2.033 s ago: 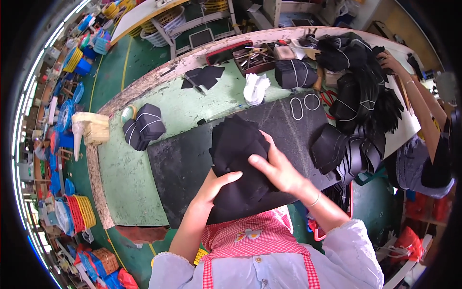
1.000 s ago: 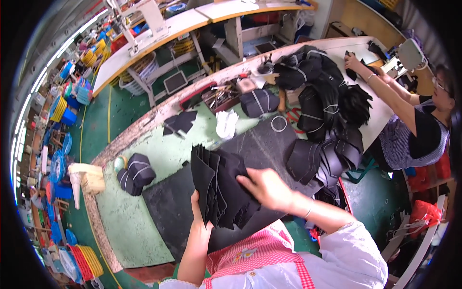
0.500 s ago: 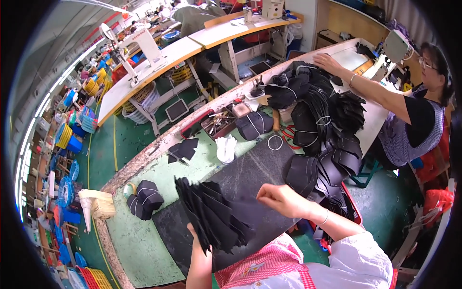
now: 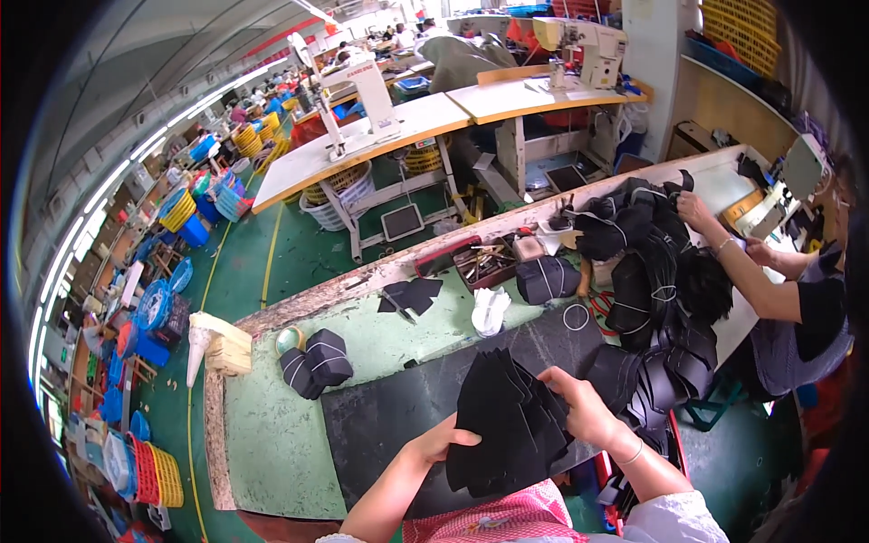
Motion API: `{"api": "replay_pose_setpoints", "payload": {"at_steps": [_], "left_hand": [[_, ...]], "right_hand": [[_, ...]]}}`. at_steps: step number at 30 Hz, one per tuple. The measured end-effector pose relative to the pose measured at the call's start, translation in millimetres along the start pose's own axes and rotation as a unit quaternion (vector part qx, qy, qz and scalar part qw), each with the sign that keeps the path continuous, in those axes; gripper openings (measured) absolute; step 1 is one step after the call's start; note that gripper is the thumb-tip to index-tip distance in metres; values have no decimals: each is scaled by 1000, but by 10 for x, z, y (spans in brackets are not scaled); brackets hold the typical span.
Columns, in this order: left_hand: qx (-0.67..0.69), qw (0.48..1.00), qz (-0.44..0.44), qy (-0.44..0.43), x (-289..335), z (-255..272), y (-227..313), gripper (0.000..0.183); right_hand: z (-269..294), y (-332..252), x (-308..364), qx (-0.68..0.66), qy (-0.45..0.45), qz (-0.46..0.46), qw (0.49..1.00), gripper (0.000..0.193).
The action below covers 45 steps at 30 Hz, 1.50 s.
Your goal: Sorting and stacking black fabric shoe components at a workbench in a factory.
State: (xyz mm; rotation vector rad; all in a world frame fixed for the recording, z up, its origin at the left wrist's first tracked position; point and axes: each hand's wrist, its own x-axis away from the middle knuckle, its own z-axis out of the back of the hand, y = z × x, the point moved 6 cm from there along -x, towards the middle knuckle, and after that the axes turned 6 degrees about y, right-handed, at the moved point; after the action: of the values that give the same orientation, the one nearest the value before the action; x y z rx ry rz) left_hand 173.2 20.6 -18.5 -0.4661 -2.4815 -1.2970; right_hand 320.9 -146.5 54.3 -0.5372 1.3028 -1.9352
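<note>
A fanned stack of black cut pieces [image 4: 502,425], like fabric or thin leather, is held up over a dark cutting mat [image 4: 367,425]. My left hand [image 4: 442,438] grips its left side, thumb on top and fingers hidden beneath. At the upper right edge, the fingers of my right hand [image 4: 584,412] are closed on some of the pieces. Just beyond the stack lie a white bundle [image 4: 490,311] and a tied black bundle [image 4: 548,279]. Another tied pair of black bundles [image 4: 317,364] rests on the green table top to the left, beside a roll of tape [image 4: 290,339].
Tied black pieces [image 4: 634,303] are heaped on the right. A co-worker's hand [image 4: 695,213] holds a black piece at that heap. Farther back are a tool box [image 4: 484,265], scissors [image 4: 403,308] on black scraps, red-handled scissors [image 4: 601,312] and a sewing machine [image 4: 371,100].
My right hand, earlier apart from the stack, now grips its edge. The fanned pieces have turned more upright. The co-worker's hand has lifted a black piece, and the whole view has shifted.
</note>
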Motion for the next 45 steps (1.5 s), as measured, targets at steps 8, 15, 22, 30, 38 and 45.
{"api": "replay_pose_setpoints", "payload": {"at_steps": [8,15,22,30,38,45], "left_hand": [[-61,997,26,32,99,-84,285,86],[-519,835,-167,74,-4,-226,659,79],[-658,721,-201,84,-167,-600,732,81],[-187,963,16,193,-88,271,763,48],[-49,989,-43,131,-135,138,768,49],[-177,977,-73,98,-495,-5,678,61]], "right_hand": [[120,287,-65,-592,-32,-131,795,79],[53,-160,-8,-373,-170,-156,899,85],[-210,-874,22,-49,-210,32,976,65],[97,-225,27,-41,-58,29,997,34],[-37,373,-59,-276,-23,-134,951,69],[-325,341,-345,-330,1,-138,934,104]]}}
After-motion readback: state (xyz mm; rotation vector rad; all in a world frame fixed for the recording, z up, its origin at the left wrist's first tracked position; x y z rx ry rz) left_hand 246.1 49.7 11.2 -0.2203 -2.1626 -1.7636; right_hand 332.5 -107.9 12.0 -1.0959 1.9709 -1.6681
